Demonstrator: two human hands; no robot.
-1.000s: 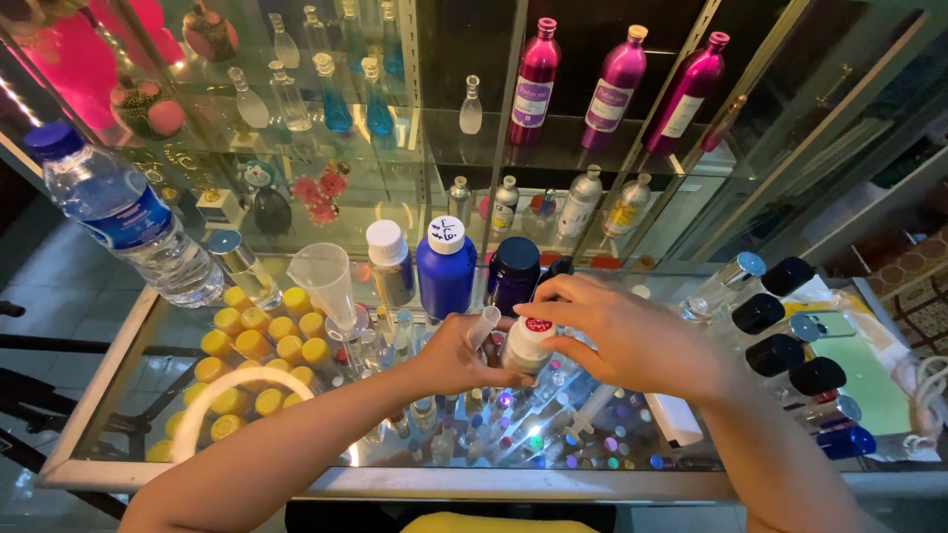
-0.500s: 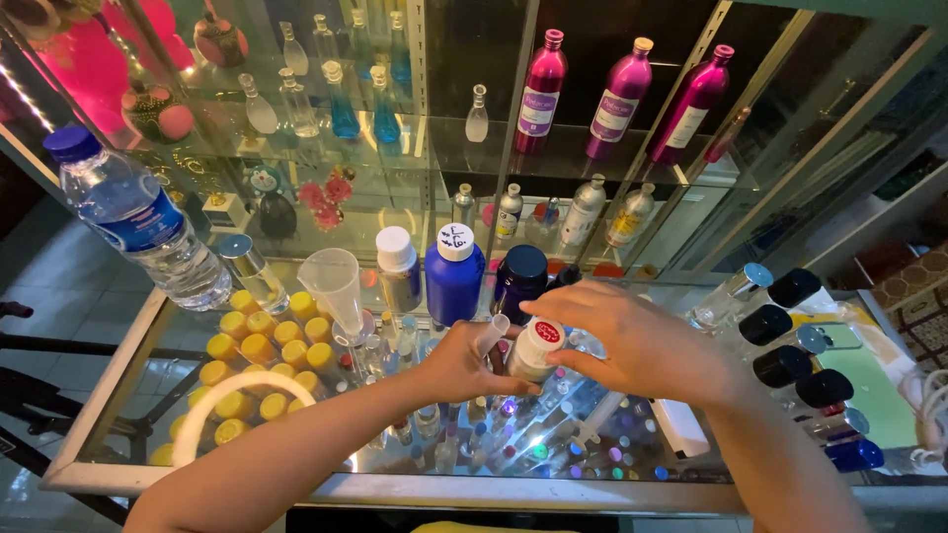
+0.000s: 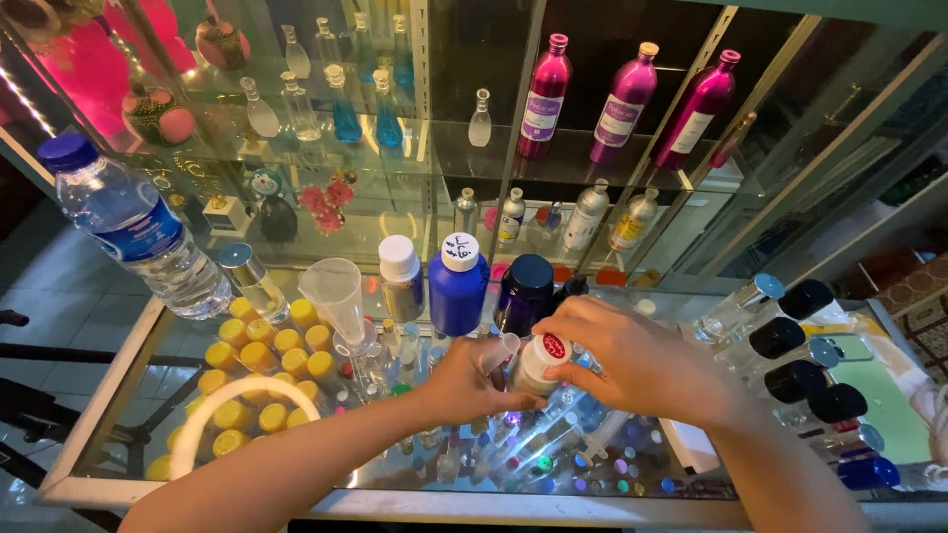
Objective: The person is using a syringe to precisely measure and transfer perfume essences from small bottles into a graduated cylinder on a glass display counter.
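Observation:
Both hands meet over the glass counter (image 3: 118, 375). My left hand (image 3: 464, 380) holds a small clear vial (image 3: 499, 353) upright between thumb and fingers. My right hand (image 3: 632, 360) grips a small white bottle with a red-and-white cap (image 3: 541, 363), pressed close beside the vial. Just behind the hands stand a blue bottle with a white cap (image 3: 457, 286), a dark blue bottle (image 3: 523, 294) and a smaller bottle with a white cap (image 3: 401, 278).
A clear funnel (image 3: 336, 296) and several yellow caps (image 3: 267, 365) lie left. A water bottle (image 3: 133, 232) leans at far left. Black-capped glass bottles (image 3: 800, 365) line the right. Magenta bottles (image 3: 622, 104) stand on shelves behind. Syringes (image 3: 553, 444) lie under the glass.
The view has shifted slightly; both hands stay together over the counter, holding the vial and the white bottle much as before.

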